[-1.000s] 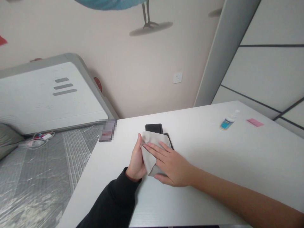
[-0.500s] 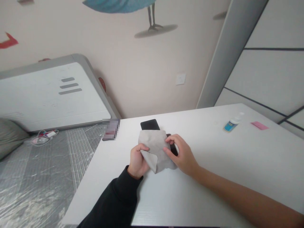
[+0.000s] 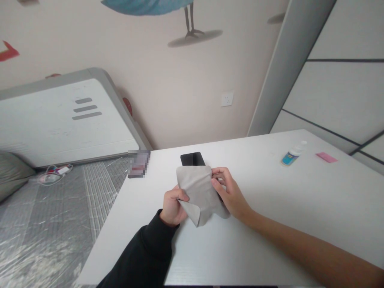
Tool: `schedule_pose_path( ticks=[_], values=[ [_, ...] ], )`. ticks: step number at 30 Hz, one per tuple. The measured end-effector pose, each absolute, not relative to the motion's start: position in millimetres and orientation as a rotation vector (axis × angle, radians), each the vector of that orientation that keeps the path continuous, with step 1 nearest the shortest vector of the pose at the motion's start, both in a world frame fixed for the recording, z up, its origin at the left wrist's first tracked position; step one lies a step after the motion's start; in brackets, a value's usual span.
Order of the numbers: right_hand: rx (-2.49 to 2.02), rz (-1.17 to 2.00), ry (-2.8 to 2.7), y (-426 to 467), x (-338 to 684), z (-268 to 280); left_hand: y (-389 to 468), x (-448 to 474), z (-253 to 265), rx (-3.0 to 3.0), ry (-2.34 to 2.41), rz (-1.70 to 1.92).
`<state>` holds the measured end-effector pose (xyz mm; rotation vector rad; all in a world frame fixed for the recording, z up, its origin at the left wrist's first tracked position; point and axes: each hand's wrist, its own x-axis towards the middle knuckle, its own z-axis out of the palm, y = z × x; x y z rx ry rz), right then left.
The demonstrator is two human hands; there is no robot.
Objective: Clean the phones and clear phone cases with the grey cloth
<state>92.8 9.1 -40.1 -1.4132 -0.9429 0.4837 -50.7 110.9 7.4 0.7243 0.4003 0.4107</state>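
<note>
A thin grey cloth [image 3: 198, 186] hangs between my hands above the white table, one lower corner folded over. My left hand [image 3: 174, 206] is closed on its left edge, the thumb lying on top. At the cloth's right edge, my right hand [image 3: 231, 194] is closed with its fingers curled against the fabric. A black flat object [image 3: 193, 159] with a glossy surface, like a phone, shows beyond the cloth's upper edge. Its lower part is hidden by the cloth. Between the cloth and my right fingers a small dark strip is visible.
On the right of the white table [image 3: 255, 256] a clear-capped bottle with a blue label [image 3: 291, 157] lies tilted or stands, near a pink slip [image 3: 326, 157]. A blurred-out flat item [image 3: 139, 164] lies at the far left corner. A bed headboard [image 3: 60, 112] stands beyond.
The cloth has come slightly lower and to the right, hanging wider. My right fingers have shifted along its right edge, and less of the dark object shows there.
</note>
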Motion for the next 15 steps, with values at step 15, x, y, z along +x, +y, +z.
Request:
schedule_pose_path(
  ticks=[15],
  values=[
    [-1.046,1.071,-0.605,15.4,112.6,-23.0,98.3,-53.3,-3.3,0.735,0.286,0.165]
  ],
)
